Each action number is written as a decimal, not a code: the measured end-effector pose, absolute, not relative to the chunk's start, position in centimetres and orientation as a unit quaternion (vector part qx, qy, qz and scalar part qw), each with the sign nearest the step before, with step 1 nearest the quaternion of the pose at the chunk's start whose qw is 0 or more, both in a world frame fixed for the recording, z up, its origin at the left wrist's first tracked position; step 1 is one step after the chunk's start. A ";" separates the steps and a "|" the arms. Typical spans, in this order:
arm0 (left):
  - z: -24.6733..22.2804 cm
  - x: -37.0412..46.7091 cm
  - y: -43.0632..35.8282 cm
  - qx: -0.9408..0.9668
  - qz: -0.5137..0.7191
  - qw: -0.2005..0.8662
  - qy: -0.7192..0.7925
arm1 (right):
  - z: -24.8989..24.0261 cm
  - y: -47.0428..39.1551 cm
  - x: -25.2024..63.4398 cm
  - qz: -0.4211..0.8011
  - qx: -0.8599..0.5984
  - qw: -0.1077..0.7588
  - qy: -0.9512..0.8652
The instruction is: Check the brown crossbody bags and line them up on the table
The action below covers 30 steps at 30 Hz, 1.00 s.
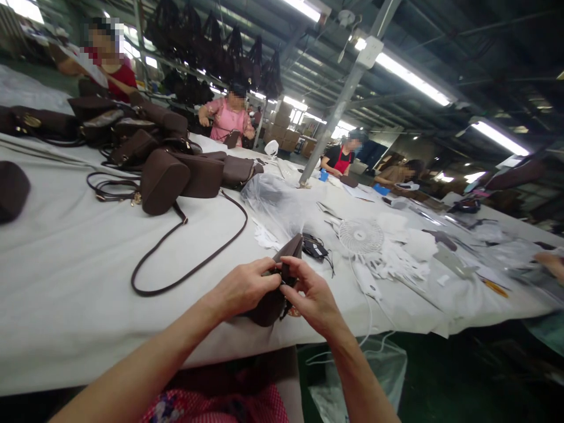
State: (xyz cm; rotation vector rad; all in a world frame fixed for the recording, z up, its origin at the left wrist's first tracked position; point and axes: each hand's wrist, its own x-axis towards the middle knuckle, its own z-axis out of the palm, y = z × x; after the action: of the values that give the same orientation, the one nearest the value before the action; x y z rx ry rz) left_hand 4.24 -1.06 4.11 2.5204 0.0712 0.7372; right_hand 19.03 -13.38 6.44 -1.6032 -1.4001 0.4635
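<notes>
A small dark brown handbag (268, 306) stands on the white-covered table (185, 326) near its front edge, its top pointing away from me. My left hand (252, 285) is closed on the bag's upper edge from the left, thumb and fingers pinched. From the right, my right hand (311, 294) grips the same edge, its fingertips close to the left thumb. Something small and dark lies between the fingertips; I cannot make out what it is. Just beyond the bag lies a bundle of black tags with cords (315, 247).
Several brown handbags (165, 179) are heaped at the left, with a looped strap (189, 282) on the cloth. To the right lie a white fan (361, 238), white paper pieces (405, 264), clear plastic (275, 202) and yellow-handled scissors (496, 288). Co-workers sit across the table; another person's hand (550, 261) shows at right.
</notes>
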 end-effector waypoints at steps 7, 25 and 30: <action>5.1 5.1 -2.2 0.903 0.288 0.308 0.080 | 7.2 -12.5 17.2 0.114 -0.692 0.469 -0.538; 1.4 7.5 -6.2 0.624 0.506 0.528 0.276 | 4.6 -14.3 13.1 0.247 -0.597 0.695 -0.315; 0.4 7.0 -6.6 0.684 0.521 0.449 0.244 | 4.4 -14.7 13.6 0.360 -0.502 0.736 -0.279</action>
State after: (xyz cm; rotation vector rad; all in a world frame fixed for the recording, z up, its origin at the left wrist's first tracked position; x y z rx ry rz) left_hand 7.00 -6.61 0.42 1.6918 0.6044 1.2879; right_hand 13.56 -14.75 4.42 -1.1023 -0.6127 0.7905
